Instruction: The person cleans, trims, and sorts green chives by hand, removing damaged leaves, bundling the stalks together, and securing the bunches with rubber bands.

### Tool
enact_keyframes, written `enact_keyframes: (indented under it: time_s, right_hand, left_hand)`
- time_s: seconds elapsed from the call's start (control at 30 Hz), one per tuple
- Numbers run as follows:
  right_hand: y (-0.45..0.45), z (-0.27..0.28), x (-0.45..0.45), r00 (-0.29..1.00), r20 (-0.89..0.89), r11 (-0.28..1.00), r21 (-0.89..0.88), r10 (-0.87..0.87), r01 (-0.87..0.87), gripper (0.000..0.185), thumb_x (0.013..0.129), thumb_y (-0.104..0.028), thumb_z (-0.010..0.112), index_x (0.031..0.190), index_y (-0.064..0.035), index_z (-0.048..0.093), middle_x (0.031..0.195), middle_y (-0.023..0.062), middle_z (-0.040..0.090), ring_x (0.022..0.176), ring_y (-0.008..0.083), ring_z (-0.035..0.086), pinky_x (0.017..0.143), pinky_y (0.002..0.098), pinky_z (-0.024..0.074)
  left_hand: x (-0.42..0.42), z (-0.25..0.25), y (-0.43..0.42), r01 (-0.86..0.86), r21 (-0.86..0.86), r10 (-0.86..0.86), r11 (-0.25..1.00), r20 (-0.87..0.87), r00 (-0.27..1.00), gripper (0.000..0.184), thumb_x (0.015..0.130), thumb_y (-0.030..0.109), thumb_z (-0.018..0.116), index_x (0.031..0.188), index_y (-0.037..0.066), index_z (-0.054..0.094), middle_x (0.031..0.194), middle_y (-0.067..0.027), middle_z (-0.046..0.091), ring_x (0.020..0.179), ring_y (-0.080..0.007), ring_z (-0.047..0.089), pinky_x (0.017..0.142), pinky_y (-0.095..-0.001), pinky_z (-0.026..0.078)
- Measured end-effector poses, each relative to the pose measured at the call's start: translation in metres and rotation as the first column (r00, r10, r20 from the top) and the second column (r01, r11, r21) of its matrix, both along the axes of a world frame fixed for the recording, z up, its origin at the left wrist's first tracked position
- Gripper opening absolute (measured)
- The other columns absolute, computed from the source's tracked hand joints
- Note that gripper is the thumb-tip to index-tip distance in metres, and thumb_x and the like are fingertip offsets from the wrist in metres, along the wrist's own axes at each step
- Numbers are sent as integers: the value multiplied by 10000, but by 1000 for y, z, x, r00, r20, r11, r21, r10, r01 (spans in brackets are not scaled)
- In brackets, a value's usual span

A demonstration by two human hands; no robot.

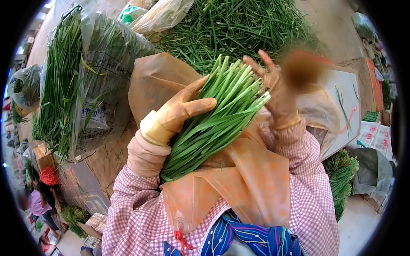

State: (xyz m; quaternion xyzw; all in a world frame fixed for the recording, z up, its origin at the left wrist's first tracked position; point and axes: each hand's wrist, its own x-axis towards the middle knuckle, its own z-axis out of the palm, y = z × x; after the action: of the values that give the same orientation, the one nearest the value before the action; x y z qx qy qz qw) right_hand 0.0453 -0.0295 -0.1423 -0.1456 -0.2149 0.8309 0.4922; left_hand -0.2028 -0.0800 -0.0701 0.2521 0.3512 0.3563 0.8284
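Note:
A thick bunch of garlic chives [213,123] lies slantwise over the orange-brown plastic apron [256,170] on my lap. Its pale cut ends point up and right, and its green leaves point down and left. My left hand [177,106], in a yellowish rubber glove, grips the bunch from the left with the thumb across the top. My right hand [275,91], gloved too, is raised just beside the cut ends with its fingers apart and nothing visible in them. A brown blur hides the area right of its fingers.
A big heap of loose chives [243,32] lies ahead. At left stands a clear plastic bag [113,64] packed with chives. A white board [341,94] with a pink tie [350,119] is at right, above more bunches [339,179]. Another person [38,202] is far left.

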Motion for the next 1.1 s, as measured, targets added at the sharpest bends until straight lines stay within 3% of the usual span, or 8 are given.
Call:
enact_keyframes:
  time_s: [0.1, 0.17, 0.3, 0.4, 0.57, 0.73, 0.87, 1.1]
  right_hand:
    - [-52, 30, -14, 959, -281, 948, -308, -17, -73, 805, 879, -669, 443, 1441, -110, 304, 1434, 228, 386, 1354, 380, 333, 1054, 529, 377]
    - [-69, 47, -35, 993, -105, 972, -234, -61, 35, 783, 881, -628, 489, 1440, -112, 302, 1422, 198, 405, 1326, 337, 374, 1060, 488, 377]
    - [-60, 67, -66, 950, 258, 977, -65, -179, 201, 624, 910, -403, 616, 1400, -106, 369, 1292, 103, 525, 1140, 200, 535, 987, 349, 449]
    - [-40, 59, -81, 943, 286, 970, -121, -168, 210, 472, 917, -227, 639, 1332, -88, 463, 1161, 53, 597, 986, 143, 594, 895, 299, 498]
    - [-44, 47, -71, 970, 209, 982, -115, -124, 150, 419, 923, -191, 622, 1303, -53, 509, 1168, 63, 613, 1023, 163, 610, 899, 312, 509]
    - [-55, 41, -47, 954, 285, 989, -89, -91, 121, 450, 929, -164, 580, 1345, -35, 467, 1261, 95, 573, 1092, 182, 585, 946, 324, 484]
    - [-59, 45, -43, 988, 124, 991, -87, -88, 99, 510, 929, -143, 560, 1397, -24, 396, 1341, 142, 518, 1156, 230, 559, 1005, 359, 445]
    - [1, 60, -6, 820, 554, 964, 265, -144, -9, 559, 997, -397, 431, 1422, -42, 360, 1320, 137, 526, 1185, 226, 528, 1050, 385, 383]
  left_hand:
    - [-2, 1, 2, 15, 39, -19, 999, 86, 996, 749, 812, 151, 705, 1430, -19, 319, 1331, -131, 515, 1207, -210, 516, 1038, -332, 402]
    - [5, 4, -3, -28, 57, 27, 998, 24, 999, 757, 765, 99, 741, 1404, -24, 354, 1305, -122, 539, 1197, -209, 525, 1046, -340, 396]
    - [5, -7, -10, 199, 484, 220, 852, -675, 704, 853, 683, 271, 845, 1370, 40, 395, 1202, -156, 601, 1137, -242, 573, 1002, -345, 426]
    - [2, 8, -7, 351, 444, 229, 825, -829, 511, 863, 668, 304, 853, 1356, 45, 402, 1151, -161, 620, 1090, -252, 598, 969, -351, 447]
    - [-8, 2, 0, 212, 314, 46, 926, -649, 759, 777, 693, 265, 832, 1317, -7, 457, 1138, -114, 628, 1050, -209, 604, 940, -316, 458]
    - [6, -13, -4, -51, -60, 51, 997, -3, 999, 608, 771, 107, 712, 1310, -35, 470, 1192, -108, 604, 1076, -208, 591, 953, -313, 461]
    - [5, -4, -6, -59, -109, 67, 992, 79, 995, 604, 798, 126, 652, 1348, -19, 448, 1221, -113, 591, 1074, -195, 591, 961, -314, 459]
    - [6, 0, -5, 14, -43, -9, 999, 111, 994, 643, 813, 129, 651, 1390, 0, 401, 1281, -115, 555, 1130, -192, 561, 988, -321, 439]
